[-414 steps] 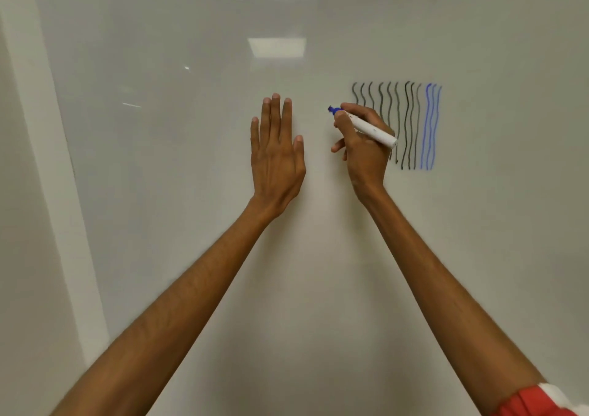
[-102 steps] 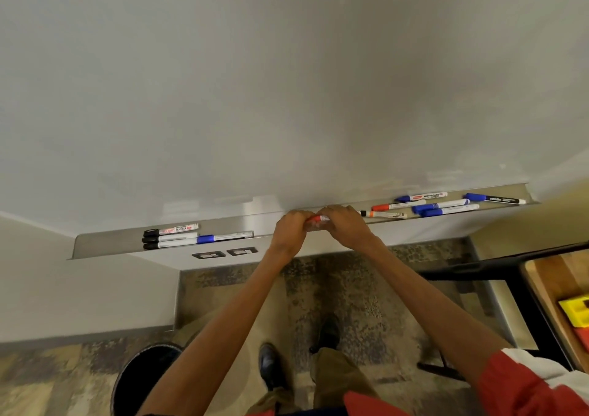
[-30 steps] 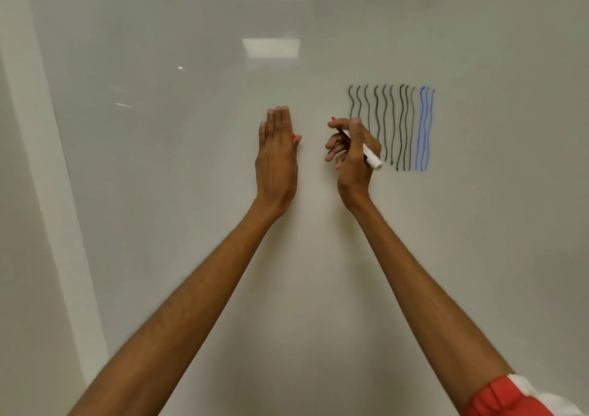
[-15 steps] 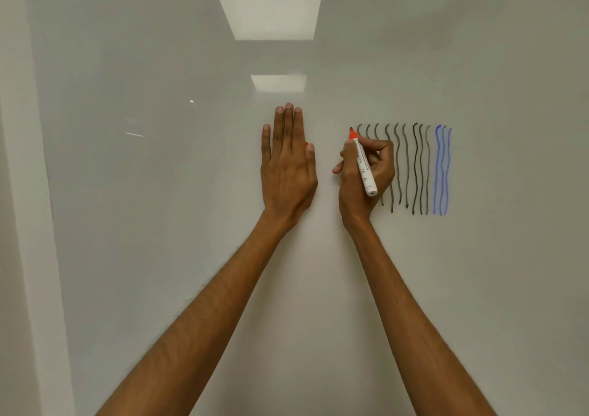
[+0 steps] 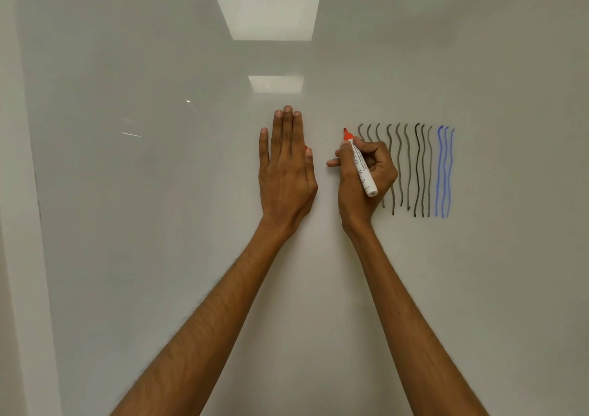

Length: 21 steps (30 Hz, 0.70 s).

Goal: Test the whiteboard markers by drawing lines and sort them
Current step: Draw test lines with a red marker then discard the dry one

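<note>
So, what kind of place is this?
Probably an office or classroom, indoors. A big glossy whiteboard fills the view, ceiling light panels reflect in it, and the right hand holds a red marker beside black and blue test lines.

Whiteboard (image 5: 159, 256) bare left of left hand (image 5: 285, 173) and below both hands. Narrow bare strip between left hand and right hand (image 5: 350, 192). Right of right hand: black wavy lines (image 5: 417, 167), then 3 blue lines (image 5: 444, 170); bare board beyond.

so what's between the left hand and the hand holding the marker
Bare whiteboard, head view, between left hand and right hand gripping the marker; a red sliver peeks from under the left hand.
</note>
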{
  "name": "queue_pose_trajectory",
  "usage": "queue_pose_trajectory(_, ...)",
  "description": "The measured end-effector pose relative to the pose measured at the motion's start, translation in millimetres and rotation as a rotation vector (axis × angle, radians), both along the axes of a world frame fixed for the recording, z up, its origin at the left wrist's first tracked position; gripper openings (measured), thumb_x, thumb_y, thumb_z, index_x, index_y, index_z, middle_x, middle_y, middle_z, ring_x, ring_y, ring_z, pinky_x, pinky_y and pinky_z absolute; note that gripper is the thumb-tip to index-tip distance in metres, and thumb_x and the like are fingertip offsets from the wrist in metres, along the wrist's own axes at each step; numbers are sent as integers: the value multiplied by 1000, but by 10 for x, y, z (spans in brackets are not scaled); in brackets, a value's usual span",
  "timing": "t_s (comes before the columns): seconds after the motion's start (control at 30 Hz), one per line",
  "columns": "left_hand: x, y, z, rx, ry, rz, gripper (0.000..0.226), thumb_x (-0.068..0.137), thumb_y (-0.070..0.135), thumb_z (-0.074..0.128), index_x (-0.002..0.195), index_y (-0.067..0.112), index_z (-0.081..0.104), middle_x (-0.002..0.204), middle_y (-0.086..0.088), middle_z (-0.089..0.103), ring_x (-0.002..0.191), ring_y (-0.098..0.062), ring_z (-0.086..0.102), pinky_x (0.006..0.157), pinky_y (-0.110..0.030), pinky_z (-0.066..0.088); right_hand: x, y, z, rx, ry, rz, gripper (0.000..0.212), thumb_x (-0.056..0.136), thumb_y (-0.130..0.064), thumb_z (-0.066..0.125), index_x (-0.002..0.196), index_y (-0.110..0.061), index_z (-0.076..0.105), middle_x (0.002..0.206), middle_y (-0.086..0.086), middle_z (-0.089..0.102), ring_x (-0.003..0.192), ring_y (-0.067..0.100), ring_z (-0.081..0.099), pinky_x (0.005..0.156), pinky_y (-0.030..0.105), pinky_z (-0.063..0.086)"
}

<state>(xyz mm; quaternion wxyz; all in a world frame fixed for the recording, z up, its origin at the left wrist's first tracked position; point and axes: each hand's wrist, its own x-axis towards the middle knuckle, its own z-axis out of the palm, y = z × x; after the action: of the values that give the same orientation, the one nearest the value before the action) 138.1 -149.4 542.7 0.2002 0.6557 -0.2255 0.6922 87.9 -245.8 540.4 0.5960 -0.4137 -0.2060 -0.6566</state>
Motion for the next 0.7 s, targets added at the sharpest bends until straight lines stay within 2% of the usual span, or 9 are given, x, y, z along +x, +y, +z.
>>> queue_pose_trajectory(0.17, -21, -3, -250, 18, 25, 5, 56, 104, 24, 29, 155, 2, 19, 162, -17, 20, 152, -29, 17, 125, -46, 9, -38, -20, -87, -40, 23, 0, 8, 88, -3, 69, 86, -3, 61, 79, 19, 66, 60, 30, 69, 55, 24, 56)
queue_pose_trajectory(0.4, -40, -14, -346, -1, 47, 1, 56, 104, 21, 35, 154, 2, 20, 163, -16, 21, 152, -28, 16, 125, -44, 7, -72, -51, -212, -22, 40, -17, 17, 88, -4, 69, 83, -18, 60, 82, 22, 67, 60, 28, 69, 55, 23, 55)
queue_pose_trajectory(0.5, -49, -18, -381, -7, 51, 1, 55, 104, 20, 36, 154, 1, 22, 162, -16, 21, 152, -29, 16, 125, -45, 8, -71, -68, -298, -33, 55, -18, 16, 87, -9, 70, 82, -20, 60, 81, 21, 67, 59, 22, 70, 55, 24, 56)
queue_pose_trajectory(0.7, -60, -17, -390, -8, 55, -1, 55, 104, 20, 35, 154, 1, 23, 162, -16, 21, 152, -29, 16, 125, -45, 7, -77, -107, -503, -53, 84, -4, 12, 84, -22, 69, 81, -16, 59, 79, 24, 66, 59, 26, 70, 52, 28, 56)
